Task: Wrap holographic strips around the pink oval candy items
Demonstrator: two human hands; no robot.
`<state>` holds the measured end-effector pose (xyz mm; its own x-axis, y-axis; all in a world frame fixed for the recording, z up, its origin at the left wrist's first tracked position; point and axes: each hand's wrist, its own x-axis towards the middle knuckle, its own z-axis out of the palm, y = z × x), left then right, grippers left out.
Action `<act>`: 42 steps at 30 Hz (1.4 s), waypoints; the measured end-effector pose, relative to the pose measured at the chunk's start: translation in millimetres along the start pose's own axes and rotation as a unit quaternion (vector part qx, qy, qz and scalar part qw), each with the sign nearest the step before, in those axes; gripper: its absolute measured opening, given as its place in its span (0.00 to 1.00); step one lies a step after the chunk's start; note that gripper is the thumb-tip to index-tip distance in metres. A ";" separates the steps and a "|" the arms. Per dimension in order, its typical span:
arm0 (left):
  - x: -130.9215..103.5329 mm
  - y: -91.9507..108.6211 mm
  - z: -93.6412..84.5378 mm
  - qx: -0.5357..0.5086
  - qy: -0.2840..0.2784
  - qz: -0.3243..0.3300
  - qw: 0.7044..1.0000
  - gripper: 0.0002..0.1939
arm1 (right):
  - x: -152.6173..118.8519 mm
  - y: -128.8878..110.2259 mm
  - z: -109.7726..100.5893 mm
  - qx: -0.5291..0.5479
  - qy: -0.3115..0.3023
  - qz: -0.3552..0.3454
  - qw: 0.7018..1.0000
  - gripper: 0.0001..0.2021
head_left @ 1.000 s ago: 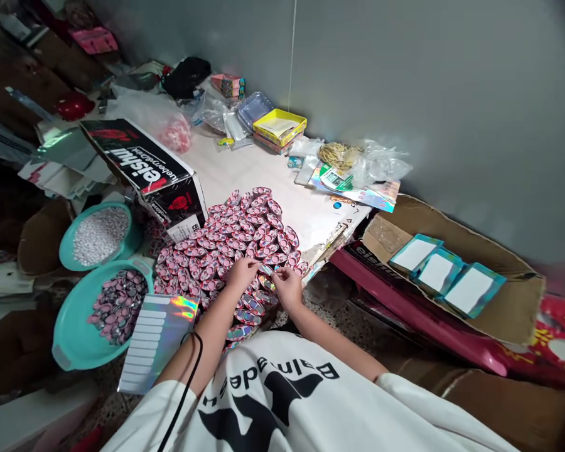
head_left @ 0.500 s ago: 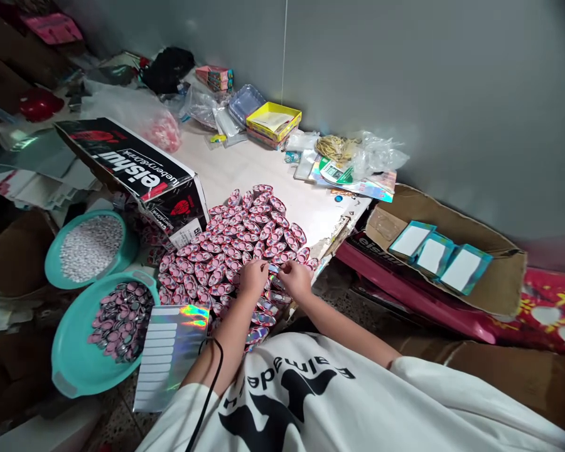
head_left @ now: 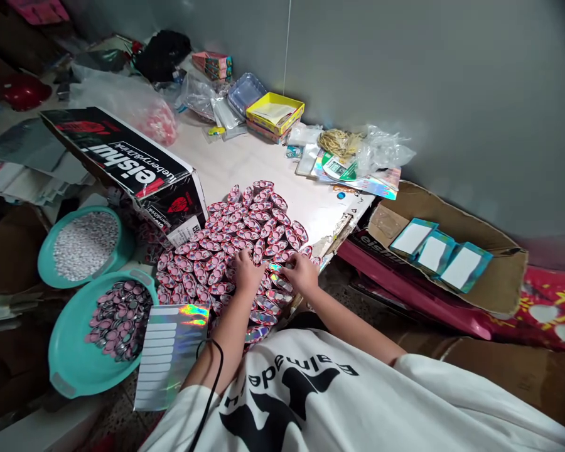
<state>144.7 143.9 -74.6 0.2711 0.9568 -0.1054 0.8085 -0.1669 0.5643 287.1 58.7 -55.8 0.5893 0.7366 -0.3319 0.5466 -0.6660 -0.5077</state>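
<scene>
Many small oval items (head_left: 202, 254) with red and pink patterned tops stand packed together on the table. My left hand (head_left: 249, 271) is over their near part, its fingers bent in a pinch. Close on its right is my right hand (head_left: 302, 274), also pinching. A small shiny holographic piece (head_left: 275, 267) shows between the two hands, at the fingertips. Left of my left forearm lies a holographic sheet (head_left: 162, 358) with rows of pale strips. Near my body, several ovals (head_left: 263, 317) have shiny bluish tops.
Two turquoise basins stand at left, one with white pieces (head_left: 85, 245), one with pink and dark pieces (head_left: 120, 320). A black carton (head_left: 132, 166) lies tilted behind them. A yellow box (head_left: 275, 114) sits at the back; an open cardboard box (head_left: 503, 276) is at right.
My hands have moved slightly apart, my right hand to the right. The shiny piece between them now shows rainbow colours. The view has shifted slightly.
</scene>
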 end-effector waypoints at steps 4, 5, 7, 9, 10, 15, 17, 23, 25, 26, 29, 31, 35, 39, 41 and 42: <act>8.1 -1.8 -1.0 -0.010 -0.056 -0.012 0.998 0.10 | 3.6 2.9 -1.7 -0.016 -0.038 -0.024 0.999 0.06; 9.1 -1.7 -0.4 -0.010 -0.062 -0.017 0.998 0.07 | 3.8 2.0 -1.4 -0.017 -0.043 -0.028 0.999 0.05; 9.9 -1.8 1.4 -0.013 -0.062 -0.024 0.998 0.02 | 3.7 -0.1 -1.0 -0.014 -0.052 -0.032 0.998 0.04; 10.3 -2.4 2.8 -0.019 -0.060 -0.021 0.998 0.01 | 3.7 -1.4 -1.5 -0.010 -0.063 -0.030 0.998 0.05; 10.5 -2.8 3.1 -0.022 -0.060 -0.018 0.998 0.02 | 3.8 -1.6 -2.2 -0.007 -0.068 -0.028 0.997 0.05; 10.4 -4.4 0.5 -0.013 -0.067 -0.010 0.998 0.05 | 3.6 0.9 -5.9 -0.013 -0.068 -0.044 0.997 0.06; 10.2 -5.0 -0.8 -0.001 -0.077 -0.006 0.997 0.11 | 3.2 1.7 -7.0 -0.023 -0.068 -0.050 0.996 0.06; 16.6 -5.3 2.3 -0.010 -0.082 -0.019 0.996 0.08 | 4.0 -1.1 -5.6 -0.068 -0.075 -0.064 0.993 0.08; 16.9 -3.8 -0.6 -0.043 -0.096 -0.015 0.994 0.04 | 4.9 -2.6 -5.5 -0.076 -0.075 -0.075 0.991 0.08; 15.1 -3.5 -5.3 -0.062 -0.098 -0.007 0.993 0.04 | 4.9 -2.5 -6.4 -0.071 -0.079 -0.080 0.991 0.08; -0.2 -11.0 -37.3 -0.085 -0.023 0.034 0.996 0.10 | 0.1 4.4 -14.6 -0.012 -0.064 -0.094 0.993 0.08; -18.2 -27.4 -71.8 -0.036 0.081 0.032 0.996 0.13 | -8.2 16.6 -23.3 0.048 -0.024 -0.112 0.992 0.10; -66.4 -86.7 -142.1 0.125 0.193 -0.101 0.968 0.19 | -26.8 50.0 -35.9 0.117 0.013 -0.130 0.985 0.13; -117.4 -150.2 -173.5 0.187 0.134 -0.292 0.928 0.39 | -36.8 63.8 -33.9 0.137 -0.020 -0.171 0.975 0.12; -136.8 -170.6 -175.5 0.179 0.093 -0.298 0.933 0.38 | -39.3 59.1 -28.4 0.158 -0.038 -0.204 0.965 0.11; -143.5 -177.0 -175.4 0.184 0.092 -0.275 0.939 0.35 | -39.9 54.9 -24.6 0.169 -0.048 -0.224 0.958 0.12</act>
<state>-128.9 77.8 -15.7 -0.3077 0.9417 -0.1359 0.9348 0.3258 0.1411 308.3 -10.1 -50.9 0.2737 0.9582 -0.0831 0.4981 -0.2152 -0.8400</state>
